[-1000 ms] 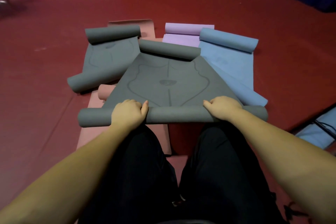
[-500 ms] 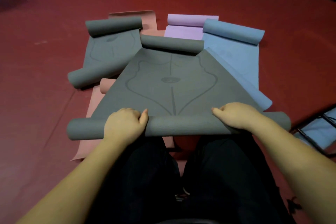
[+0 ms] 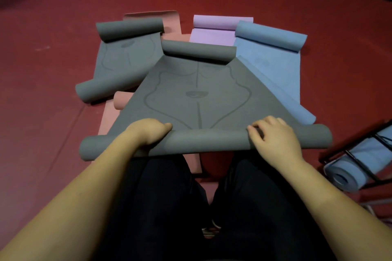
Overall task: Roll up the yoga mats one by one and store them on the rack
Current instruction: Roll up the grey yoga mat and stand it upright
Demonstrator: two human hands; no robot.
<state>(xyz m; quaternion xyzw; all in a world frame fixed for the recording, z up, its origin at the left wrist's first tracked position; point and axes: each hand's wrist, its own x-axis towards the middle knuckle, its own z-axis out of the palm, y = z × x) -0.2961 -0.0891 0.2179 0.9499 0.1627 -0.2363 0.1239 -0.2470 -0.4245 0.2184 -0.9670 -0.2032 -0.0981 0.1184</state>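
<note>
1. While the second grey mat (image 3: 118,63) lies half-unrolled at far left, the left hand (image 3: 148,131) curls over the front grey mat (image 3: 197,95), gripping its rolled near end above the knees.
2. Right hand (image 3: 273,135) rests on that roll, fingers bent over it.
3. Rolling appears just begun; next, both hands should roll forward evenly.
4. Rack (image 3: 356,154), far right, holds one blue roll (image 3: 347,174).

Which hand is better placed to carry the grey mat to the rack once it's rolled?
Right, probably. The rack stands on the person's right, and the right hand already rests on that end of the grey mat. The left hand holds the far end.
</note>
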